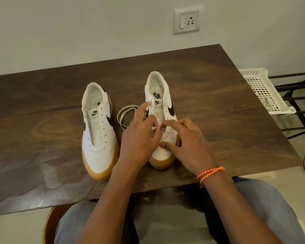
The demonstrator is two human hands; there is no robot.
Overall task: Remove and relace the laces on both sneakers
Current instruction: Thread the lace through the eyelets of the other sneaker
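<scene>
Two white sneakers with black swooshes and gum soles stand on the dark wooden table, toes toward me. The left sneaker has bare eyelets and no lace. Over the lower eyelets of the right sneaker both hands work a cream lace. My left hand pinches the lace between thumb and fingers, index finger stretched toward the tongue. My right hand pinches the lace near the bottom eyelets, thumb lying on the toe box. A loose loop of the lace lies on the table between the shoes.
A white plastic basket holding something cord-like sits on a black metal rack right of the table. A wall socket is behind. My knees and a round wooden stool are below the table's near edge.
</scene>
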